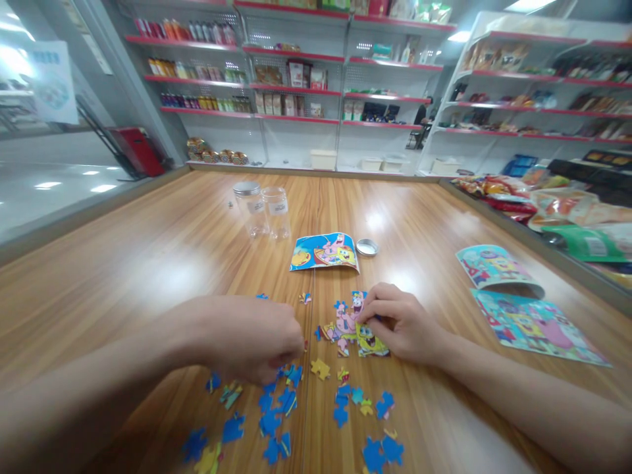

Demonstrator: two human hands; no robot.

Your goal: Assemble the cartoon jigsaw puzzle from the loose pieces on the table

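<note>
A partly joined jigsaw puzzle lies on the table, showing a pink starfish figure and a yellow sponge figure. My right hand is at its right edge, fingers curled and thumb and fingertips pressed on the pieces. To the left, my left hand hovers low over loose blue puzzle pieces. Its fingers are bent down and closed, and whatever they hold is hidden. A loose yellow piece lies between the hands, just below the joined part. Beyond them rests a curled picture card with the same figures.
Two clear plastic jars stand farther back, one with a metal lid on. A loose silver lid lies beside the card. Two more picture sheets are at the right. Packaged snacks sit past the table's right edge; stocked shelves stand behind.
</note>
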